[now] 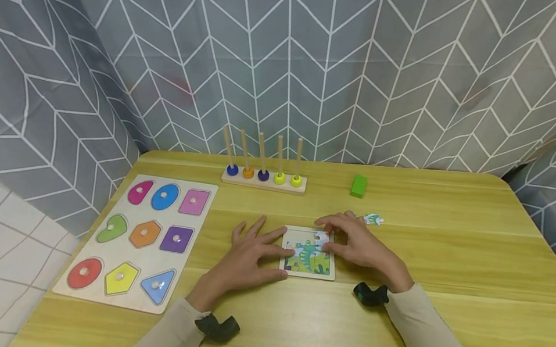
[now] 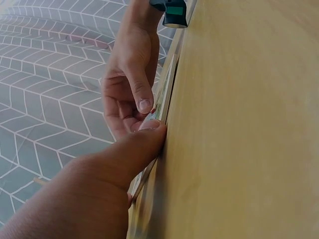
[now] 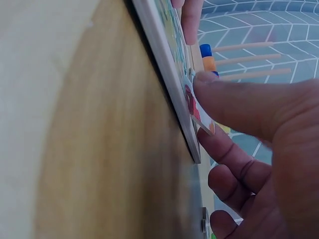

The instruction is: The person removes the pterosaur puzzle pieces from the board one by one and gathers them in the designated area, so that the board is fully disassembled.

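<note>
While both your hands are at the dinosaur puzzle (image 1: pixel 307 259), the head view puts it near the front middle of the table (image 1: pixel 458 250), flat in its frame. Your left hand (image 1: pixel 249 252) is spread, fingers mostly straight: thumb at the near left corner, one fingertip on the picture, another by the far left corner. It grips nothing. Your right hand (image 1: pixel 358 243) is at the far right corner, thumb and index close together on a puzzle piece (image 1: pixel 321 239). Loose piece (image 1: pixel 373 219) lies on the table just beyond that hand, green block (image 1: pixel 358 186) farther back. Peg stand (image 1: pixel 263 184) is behind the puzzle, to the left, one ring on each of five pegs. Shape board (image 1: pixel 138 211) is left of your left hand, nine knobbed shapes in it. Patterned curtain (image 1: pixel 347 89) hangs behind the table.

Left wrist view: your left thumb rests on the puzzle's edge; your right hand is just past it, fingers bent, thumb pointing down at the puzzle. Most of your left fingers are hidden.

Right wrist view: you pinch the piece between thumb and index, other fingers curled. Piece is white with red and orange, tilted against the puzzle's frame. Can't tell if any of it is seated.
</note>
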Action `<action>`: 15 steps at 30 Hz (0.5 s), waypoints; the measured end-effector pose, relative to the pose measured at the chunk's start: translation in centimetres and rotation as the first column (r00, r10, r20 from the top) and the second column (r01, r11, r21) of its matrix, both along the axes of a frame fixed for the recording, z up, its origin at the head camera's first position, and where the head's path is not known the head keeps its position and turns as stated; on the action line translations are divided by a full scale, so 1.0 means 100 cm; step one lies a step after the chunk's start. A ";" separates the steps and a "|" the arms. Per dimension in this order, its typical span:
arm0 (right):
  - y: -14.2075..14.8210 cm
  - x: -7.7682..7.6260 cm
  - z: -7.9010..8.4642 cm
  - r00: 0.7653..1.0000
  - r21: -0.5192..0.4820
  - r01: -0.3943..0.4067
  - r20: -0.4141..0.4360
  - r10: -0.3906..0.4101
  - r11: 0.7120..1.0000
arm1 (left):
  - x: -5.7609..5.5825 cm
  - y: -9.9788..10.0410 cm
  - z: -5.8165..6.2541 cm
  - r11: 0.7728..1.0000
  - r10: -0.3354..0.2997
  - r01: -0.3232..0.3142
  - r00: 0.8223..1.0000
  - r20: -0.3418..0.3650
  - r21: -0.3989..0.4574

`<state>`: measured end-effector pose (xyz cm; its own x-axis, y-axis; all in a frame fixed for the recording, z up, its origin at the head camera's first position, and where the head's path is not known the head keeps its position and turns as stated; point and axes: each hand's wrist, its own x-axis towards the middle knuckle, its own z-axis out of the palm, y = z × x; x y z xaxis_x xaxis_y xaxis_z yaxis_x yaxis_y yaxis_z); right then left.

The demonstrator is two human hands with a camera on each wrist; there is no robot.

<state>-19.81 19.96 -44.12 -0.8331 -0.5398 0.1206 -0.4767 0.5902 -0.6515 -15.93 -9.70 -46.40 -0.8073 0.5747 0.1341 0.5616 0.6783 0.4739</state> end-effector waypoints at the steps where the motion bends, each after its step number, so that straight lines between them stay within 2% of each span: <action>1: 0.001 0.000 0.000 1.000 -0.001 0.004 0.002 -0.004 1.000 | 0.000 0.000 0.000 1.000 -0.001 0.001 1.000 0.000 0.001; 8: 0.002 -0.001 -0.001 1.000 -0.024 0.013 0.006 -0.013 1.000 | 0.000 0.000 0.000 1.000 -0.002 0.002 1.000 0.003 0.007; 15: 0.002 -0.002 0.001 0.998 -0.053 0.024 0.055 -0.022 0.998 | 0.001 0.000 0.000 1.000 0.000 0.000 1.000 -0.003 0.015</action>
<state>-20.01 20.13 -44.03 -0.8513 -0.5144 0.1029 -0.4263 0.5640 -0.7072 -15.84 -9.67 -46.41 -0.8067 0.5729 0.1447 0.5631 0.6712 0.4821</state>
